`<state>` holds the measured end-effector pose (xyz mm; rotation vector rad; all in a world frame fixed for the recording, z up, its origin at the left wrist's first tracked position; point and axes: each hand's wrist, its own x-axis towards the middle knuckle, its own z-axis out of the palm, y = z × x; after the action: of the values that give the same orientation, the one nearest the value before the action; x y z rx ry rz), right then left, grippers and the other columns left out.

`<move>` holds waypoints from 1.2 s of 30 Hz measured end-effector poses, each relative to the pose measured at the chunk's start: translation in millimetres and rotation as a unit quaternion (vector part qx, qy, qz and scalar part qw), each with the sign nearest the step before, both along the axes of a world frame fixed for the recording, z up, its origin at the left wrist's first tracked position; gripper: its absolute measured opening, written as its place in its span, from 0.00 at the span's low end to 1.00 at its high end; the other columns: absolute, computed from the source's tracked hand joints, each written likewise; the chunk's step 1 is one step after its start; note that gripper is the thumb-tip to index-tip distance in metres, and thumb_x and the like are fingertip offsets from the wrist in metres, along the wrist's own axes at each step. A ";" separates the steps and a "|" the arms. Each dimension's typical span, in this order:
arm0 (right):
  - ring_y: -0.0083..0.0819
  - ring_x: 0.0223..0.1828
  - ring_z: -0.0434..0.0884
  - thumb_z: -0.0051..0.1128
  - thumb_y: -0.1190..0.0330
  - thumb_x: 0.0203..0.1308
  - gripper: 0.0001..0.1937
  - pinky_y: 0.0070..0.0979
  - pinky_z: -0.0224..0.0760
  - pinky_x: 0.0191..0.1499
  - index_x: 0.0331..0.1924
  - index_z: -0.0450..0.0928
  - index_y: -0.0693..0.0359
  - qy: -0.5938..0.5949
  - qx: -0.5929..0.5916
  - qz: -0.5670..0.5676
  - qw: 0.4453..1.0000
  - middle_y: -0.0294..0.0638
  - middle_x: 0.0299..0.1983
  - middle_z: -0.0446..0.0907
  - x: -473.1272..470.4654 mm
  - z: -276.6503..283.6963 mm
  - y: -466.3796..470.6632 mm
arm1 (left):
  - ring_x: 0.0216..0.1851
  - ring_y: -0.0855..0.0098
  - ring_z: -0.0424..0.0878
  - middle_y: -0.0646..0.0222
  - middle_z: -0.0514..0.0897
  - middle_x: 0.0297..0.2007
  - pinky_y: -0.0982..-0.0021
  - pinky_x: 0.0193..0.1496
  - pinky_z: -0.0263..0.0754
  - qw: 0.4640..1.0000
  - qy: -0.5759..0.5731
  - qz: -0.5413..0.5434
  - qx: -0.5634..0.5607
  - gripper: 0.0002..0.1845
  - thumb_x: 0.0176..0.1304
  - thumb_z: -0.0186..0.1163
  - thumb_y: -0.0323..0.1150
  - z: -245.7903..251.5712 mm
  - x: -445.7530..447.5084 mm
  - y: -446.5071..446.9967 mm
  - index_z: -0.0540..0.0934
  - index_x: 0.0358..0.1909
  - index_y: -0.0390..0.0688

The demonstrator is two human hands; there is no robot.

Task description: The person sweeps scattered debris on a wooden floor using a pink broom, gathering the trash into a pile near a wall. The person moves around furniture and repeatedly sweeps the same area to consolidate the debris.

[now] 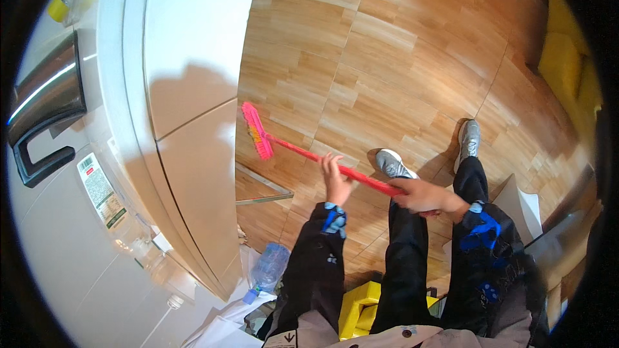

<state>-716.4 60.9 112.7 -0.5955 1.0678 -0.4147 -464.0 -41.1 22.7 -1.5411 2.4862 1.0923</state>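
A pink-bristled broom (257, 131) with a red handle reaches across the middle of the view, its head low over or on the wood-patterned floor beside the edge of a white table. My left hand (334, 178) is around the middle of the handle. Further up, towards my body, my right hand (420, 195) grips the handle near its end. Whether the bristles touch the floor I cannot tell.
A white table (193, 121) fills the left, with metal legs beneath. On the far left are a kettle (48, 87) and clear plastic bottles (109, 193). A large water bottle (271, 266) and a yellow object (360, 307) lie below. My shoes (394, 163) stand on the floor.
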 end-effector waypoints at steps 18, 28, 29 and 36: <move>0.25 0.11 0.70 0.42 0.65 0.64 0.22 0.25 0.64 0.12 0.61 0.59 0.59 -0.073 0.074 -0.258 0.960 0.39 0.20 0.71 -94.7 59.8 26.7 | 0.54 0.41 0.69 0.40 0.49 0.66 0.52 0.48 0.72 0.982 -0.131 -0.136 0.026 0.33 0.52 0.62 0.32 25.6 -170.9 -64.6 0.60 0.60 0.42; 0.40 0.19 0.79 0.44 0.66 0.62 0.20 0.34 0.70 0.20 0.57 0.65 0.63 0.100 -0.081 -0.200 0.971 0.54 0.22 0.77 -157.1 78.3 60.5 | 0.66 0.45 0.54 0.43 0.39 0.68 0.62 0.61 0.62 0.994 0.028 0.089 0.054 0.38 0.52 0.64 0.28 30.3 -226.9 2.2 0.56 0.64 0.44; 0.34 0.16 0.77 0.44 0.66 0.63 0.20 0.30 0.68 0.17 0.58 0.64 0.62 0.021 0.001 -0.201 0.979 0.49 0.19 0.76 -166.2 85.9 31.0 | 0.66 0.45 0.55 0.43 0.41 0.68 0.62 0.61 0.62 0.994 0.002 0.100 0.030 0.39 0.50 0.65 0.28 31.0 -228.5 -14.6 0.57 0.64 0.44; 0.15 0.14 0.66 0.41 0.67 0.64 0.21 0.15 0.60 0.13 0.61 0.62 0.53 -0.195 0.122 -0.365 0.902 0.31 0.23 0.69 -152.4 49.0 -11.0 | 0.63 0.43 0.58 0.43 0.43 0.68 0.55 0.63 0.59 0.975 -0.182 -0.107 0.064 0.50 0.36 0.74 0.35 60.0 -263.7 -77.2 0.58 0.64 0.46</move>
<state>-868.8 49.8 161.7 0.1430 0.9034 -0.9922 -727.7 -118.4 82.7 -1.2694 2.2237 0.8311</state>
